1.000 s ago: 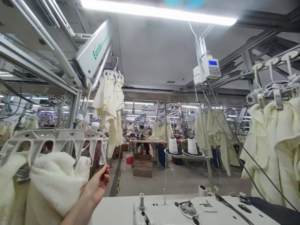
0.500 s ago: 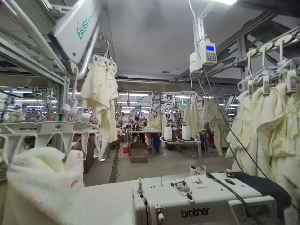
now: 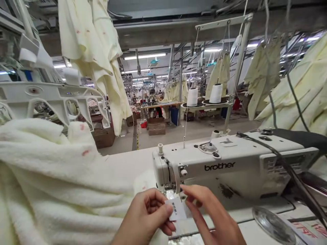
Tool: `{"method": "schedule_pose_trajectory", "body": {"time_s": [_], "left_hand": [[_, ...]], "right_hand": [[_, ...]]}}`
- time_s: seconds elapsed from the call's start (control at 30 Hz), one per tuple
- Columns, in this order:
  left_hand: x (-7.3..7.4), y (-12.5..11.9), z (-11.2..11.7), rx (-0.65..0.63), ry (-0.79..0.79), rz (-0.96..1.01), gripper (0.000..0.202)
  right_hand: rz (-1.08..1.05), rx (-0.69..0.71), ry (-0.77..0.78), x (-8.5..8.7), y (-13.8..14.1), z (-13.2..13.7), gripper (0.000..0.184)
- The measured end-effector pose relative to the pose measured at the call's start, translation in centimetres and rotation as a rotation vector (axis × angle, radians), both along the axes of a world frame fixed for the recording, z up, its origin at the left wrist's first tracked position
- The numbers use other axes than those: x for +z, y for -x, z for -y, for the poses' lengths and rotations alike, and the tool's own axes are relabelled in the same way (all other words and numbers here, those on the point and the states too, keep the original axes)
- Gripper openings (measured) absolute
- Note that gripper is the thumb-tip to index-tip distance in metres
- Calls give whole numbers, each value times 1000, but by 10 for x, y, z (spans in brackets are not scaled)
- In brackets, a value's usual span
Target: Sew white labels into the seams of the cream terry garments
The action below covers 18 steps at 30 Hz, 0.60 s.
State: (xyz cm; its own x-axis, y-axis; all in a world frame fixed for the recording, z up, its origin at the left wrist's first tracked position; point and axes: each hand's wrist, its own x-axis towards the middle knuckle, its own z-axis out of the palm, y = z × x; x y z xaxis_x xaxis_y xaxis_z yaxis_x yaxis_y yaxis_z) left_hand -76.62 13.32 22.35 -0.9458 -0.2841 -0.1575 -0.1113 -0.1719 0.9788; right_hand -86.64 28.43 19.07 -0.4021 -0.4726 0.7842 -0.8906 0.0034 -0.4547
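My left hand (image 3: 150, 212) pinches a small white label (image 3: 177, 209) with dark print between thumb and fingers. Close to the label's right side is my right hand (image 3: 209, 212), its fingers apart and slightly curled, holding nothing that I can see. Both hands are just in front of the needle end of a white sewing machine (image 3: 219, 156). Pale cream fleece fabric (image 3: 76, 180) with small reddish marks drapes over the left of the table, beside my left hand.
White thread cones (image 3: 192, 97) stand on a stand behind the machine. Cream garment pieces (image 3: 89, 51) hang at upper left, more at right. A white plastic rack (image 3: 48, 98) is above the fleece. A round clear dish (image 3: 273, 224) lies at lower right, by a black cable (image 3: 293, 173).
The view has tilted down, bringing the sewing machine's front and table into sight. Both my hands have come into view, the left with the white label.
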Motion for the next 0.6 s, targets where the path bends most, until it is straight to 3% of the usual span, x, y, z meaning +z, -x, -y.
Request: {"method": "schedule_pose_trajectory", "body": {"time_s": [0.07,0.13,0.23,0.43,0.5,0.6], "left_hand": [[-3,0,-3,43,52,-22,53],[-7,0,-4,55,82,-25,53],[-10,0,-7,50,101,-19,52],[4,-4,-2,-26,221,73,39],[19,-8,6,8,446,80,28],[40,-10,19,94,845,85,11]], "right_hand": [[423,251,-75,1,1,0,20],[716,465,-142,2,0,1,25],[843,486,-180,3,-2,3,34],[797,385,-220,-5,-7,-1,34],[635,294,-239,-21,-11,0,24],[82,105,-296,-66,-19,7,26]]}}
